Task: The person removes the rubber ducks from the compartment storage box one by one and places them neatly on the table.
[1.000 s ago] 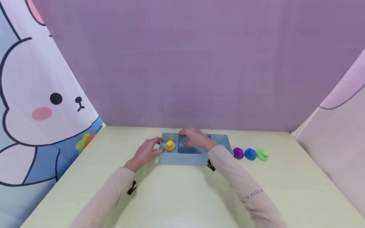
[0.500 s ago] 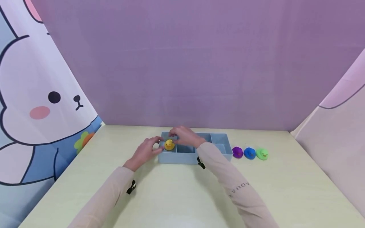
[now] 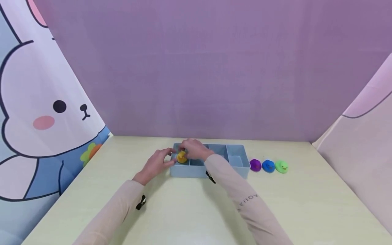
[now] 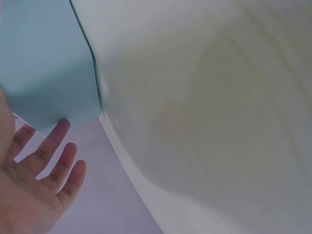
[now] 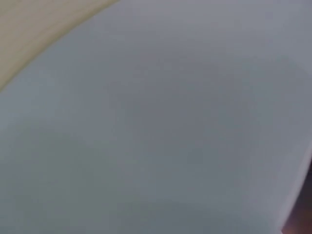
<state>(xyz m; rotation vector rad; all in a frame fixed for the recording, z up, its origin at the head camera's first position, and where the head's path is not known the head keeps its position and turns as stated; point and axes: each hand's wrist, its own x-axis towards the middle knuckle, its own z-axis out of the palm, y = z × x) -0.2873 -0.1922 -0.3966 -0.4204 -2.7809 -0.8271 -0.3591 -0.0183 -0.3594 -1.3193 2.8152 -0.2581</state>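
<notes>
In the head view, a yellow rubber duck point(image 3: 182, 157) is in the leftmost compartment of a light blue divided box point(image 3: 196, 172). My right hand point(image 3: 196, 149) reaches over the box from the right, its thumb and fingers pinching the duck from above. At the box's left end is my left hand point(image 3: 157, 161), thumb and forefinger spread at the rim. The left wrist view shows that left hand point(image 4: 36, 183) with loosely extended fingers, one fingertip at the box's outer wall point(image 4: 53, 63). The box wall point(image 5: 170, 112) fills most of the right wrist view.
Right of the box, a purple duck point(image 3: 255, 165), a blue duck point(image 3: 268, 166) and a green duck point(image 3: 281, 166) stand in a row on the pale table point(image 3: 183, 211). A purple cloth backdrop point(image 3: 214, 68) rises behind the table, with a rabbit-print cloth point(image 3: 27, 95) at left.
My right hand has moved left across the box, from over the second compartment to the leftmost one, and now grips the yellow duck. The left hand has stayed at the box's left end.
</notes>
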